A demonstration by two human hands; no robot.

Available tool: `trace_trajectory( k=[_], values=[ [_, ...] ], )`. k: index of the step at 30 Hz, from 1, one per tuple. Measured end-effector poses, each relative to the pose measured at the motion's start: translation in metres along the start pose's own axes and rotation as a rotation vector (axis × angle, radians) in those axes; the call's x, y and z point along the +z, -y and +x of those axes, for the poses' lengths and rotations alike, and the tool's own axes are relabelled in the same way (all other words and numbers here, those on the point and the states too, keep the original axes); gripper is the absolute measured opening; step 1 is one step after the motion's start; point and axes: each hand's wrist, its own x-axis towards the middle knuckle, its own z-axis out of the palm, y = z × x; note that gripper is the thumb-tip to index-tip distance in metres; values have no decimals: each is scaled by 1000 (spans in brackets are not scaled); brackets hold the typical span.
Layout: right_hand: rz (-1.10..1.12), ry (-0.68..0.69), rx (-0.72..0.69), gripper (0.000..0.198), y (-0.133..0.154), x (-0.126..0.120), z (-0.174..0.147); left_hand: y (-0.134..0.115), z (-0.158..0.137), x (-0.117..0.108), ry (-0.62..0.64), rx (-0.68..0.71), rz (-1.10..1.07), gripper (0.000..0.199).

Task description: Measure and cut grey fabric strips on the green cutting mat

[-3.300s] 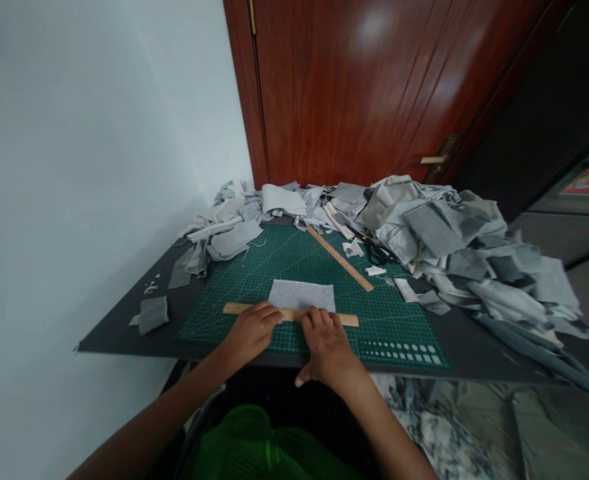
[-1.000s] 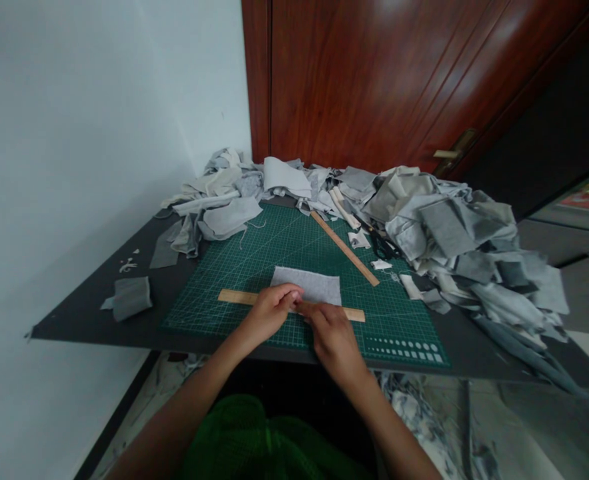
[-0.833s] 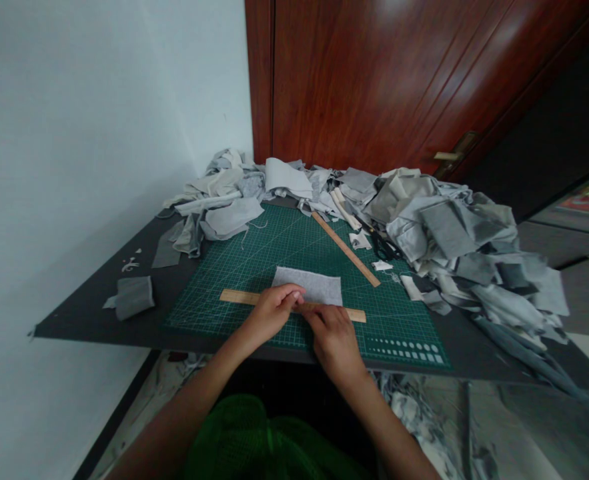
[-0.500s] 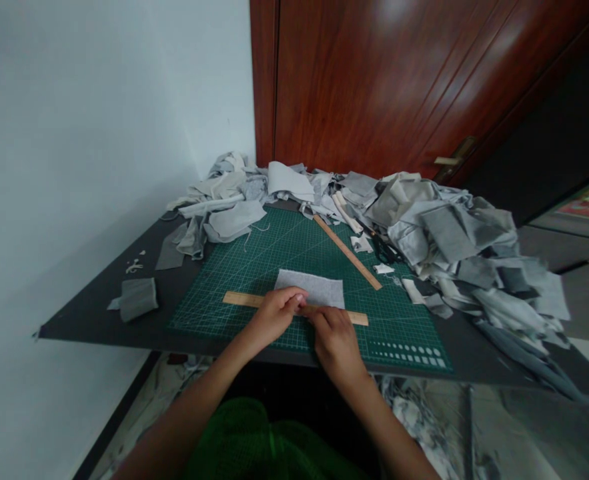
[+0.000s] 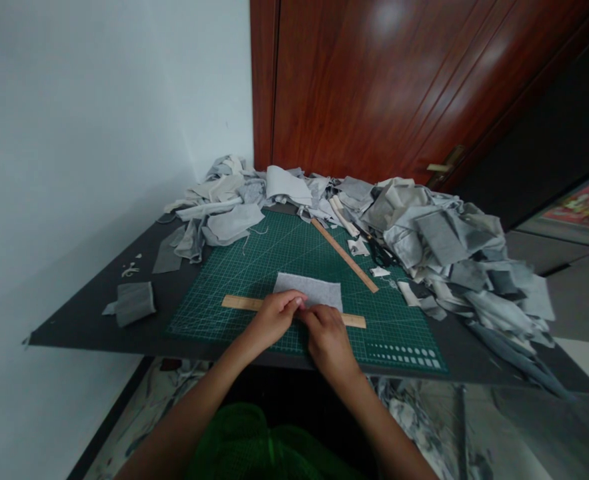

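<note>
A small light-grey cloth piece (image 5: 317, 288) lies on the green cutting mat (image 5: 274, 243), its near edge along a wooden ruler (image 5: 241, 303). My left hand (image 5: 275, 315) is closed in a pinch at the cloth's near edge, above the ruler. Beside it, almost touching, my right hand (image 5: 328, 337) has its fingers curled and pinched at the same edge. Between the hands, the middle of the ruler and the cloth's edge are hidden by the fingers.
A second wooden ruler (image 5: 344, 255) lies slanted on the mat, near black scissors (image 5: 381, 255). Heaped fabric scraps (image 5: 439, 233) cover the right and back. More scraps (image 5: 231, 223) lie back left, and a folded grey cloth (image 5: 135, 303) lies on the dark tabletop (image 5: 89, 327).
My right hand has shifted slightly left, closer to my left hand, and its fingers have drawn in. Both hands stay at the cloth's near edge. The view has shifted slightly.
</note>
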Motion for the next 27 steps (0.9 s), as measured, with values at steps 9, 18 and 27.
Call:
trace_trajectory(
  k=[9,18,27],
  values=[
    [-191,49,-9,25,1,-15,-6,-1,1,0,-5,16,41,31],
    [-238,76,15,25,-21,-28,-22,-5,-2,2,5,2,54,32],
    [-263,59,52,34,-50,-47,-48,-3,-4,4,-30,20,119,27]
  ],
)
